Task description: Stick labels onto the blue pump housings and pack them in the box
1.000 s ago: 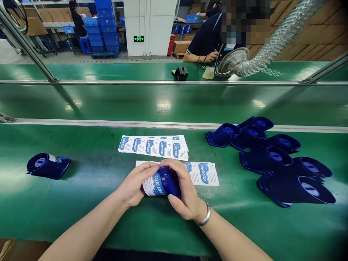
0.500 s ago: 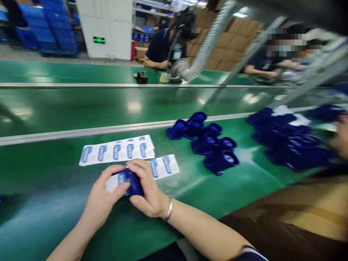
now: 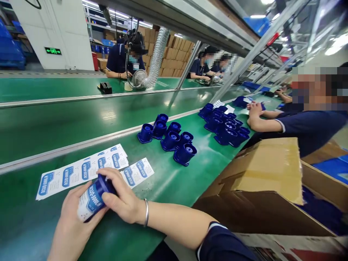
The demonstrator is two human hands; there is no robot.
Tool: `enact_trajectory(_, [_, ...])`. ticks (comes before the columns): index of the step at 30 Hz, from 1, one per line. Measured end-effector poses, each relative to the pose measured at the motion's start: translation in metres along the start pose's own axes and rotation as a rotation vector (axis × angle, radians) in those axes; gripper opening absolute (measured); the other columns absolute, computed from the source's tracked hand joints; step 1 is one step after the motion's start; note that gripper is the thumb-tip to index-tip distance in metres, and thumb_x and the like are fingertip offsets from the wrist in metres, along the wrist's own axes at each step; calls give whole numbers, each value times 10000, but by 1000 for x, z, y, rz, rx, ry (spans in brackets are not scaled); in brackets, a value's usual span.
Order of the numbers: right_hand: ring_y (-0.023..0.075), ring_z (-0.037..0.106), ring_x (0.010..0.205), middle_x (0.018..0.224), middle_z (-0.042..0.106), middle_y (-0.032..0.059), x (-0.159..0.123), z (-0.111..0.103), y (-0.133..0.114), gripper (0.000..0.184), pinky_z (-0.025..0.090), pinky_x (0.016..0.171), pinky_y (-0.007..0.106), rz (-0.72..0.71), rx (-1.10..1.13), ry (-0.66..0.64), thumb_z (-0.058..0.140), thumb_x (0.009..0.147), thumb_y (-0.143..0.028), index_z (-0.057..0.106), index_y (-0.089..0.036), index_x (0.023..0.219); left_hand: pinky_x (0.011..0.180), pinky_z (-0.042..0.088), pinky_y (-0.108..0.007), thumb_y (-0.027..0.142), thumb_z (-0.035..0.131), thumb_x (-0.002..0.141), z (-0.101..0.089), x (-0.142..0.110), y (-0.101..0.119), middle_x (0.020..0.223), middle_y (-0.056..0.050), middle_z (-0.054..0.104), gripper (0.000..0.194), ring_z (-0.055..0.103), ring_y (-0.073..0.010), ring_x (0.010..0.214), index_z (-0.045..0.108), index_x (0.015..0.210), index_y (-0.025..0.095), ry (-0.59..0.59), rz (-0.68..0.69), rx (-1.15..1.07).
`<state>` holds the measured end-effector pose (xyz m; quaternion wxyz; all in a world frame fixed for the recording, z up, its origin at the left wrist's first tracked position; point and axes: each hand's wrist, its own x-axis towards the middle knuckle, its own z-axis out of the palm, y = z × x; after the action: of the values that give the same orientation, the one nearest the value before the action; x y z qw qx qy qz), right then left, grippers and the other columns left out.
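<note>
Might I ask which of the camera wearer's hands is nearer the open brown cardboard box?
Right: the right hand is left of, and apart from, the open brown cardboard box; the left hand is farther left.

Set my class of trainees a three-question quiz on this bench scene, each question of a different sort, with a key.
1. True or false: the left hand and right hand both hold the labelled blue plastic housing.
2. Which arm wears the silver bracelet? A) left B) right C) both
3. Fill the gap: the label sheets lie on a ____ worktop.

Key: 1 true; 2 B; 3 green.
</note>
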<state>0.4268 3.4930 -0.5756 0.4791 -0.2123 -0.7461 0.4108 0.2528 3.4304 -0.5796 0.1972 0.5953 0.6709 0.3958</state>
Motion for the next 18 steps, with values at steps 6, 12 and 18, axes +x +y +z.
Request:
enact_trajectory(6, [223, 448, 1371, 1455, 489, 84, -5, -4, 1, 494, 334, 1186, 384, 198, 173, 9, 474, 1036, -527, 464, -242, 1440, 755, 646, -425, 497, 716, 834, -3, -5, 17, 1420, -95, 545, 591, 683, -287, 1026, 541, 1351, 270, -211, -291, -557])
enact_trajectory(12, [236, 428, 1401, 1485, 499, 49, -10, -1, 7, 458, 292, 1211, 431, 337, 290, 35, 448, 1047, -521, 461, -301, 1449, 1025, 528, -454, 396, 819, 771, 2, -15, 10, 1425, -88, 532, 696, 554, -300, 1291, 496, 1382, 313, -127, -117, -298])
enact_trajectory(18, [255, 382, 1441, 1559, 422, 35, -23, 3, 15, 495, 360, 1151, 453, 425, 391, -15, 386, 1044, -583, 419, -364, 1486, 910, 558, -386, 437, 814, 759, -25, -23, 30, 1328, -91, 592, 667, 608, -278, 1202, 484, 1314, 274, 122, -152, -156])
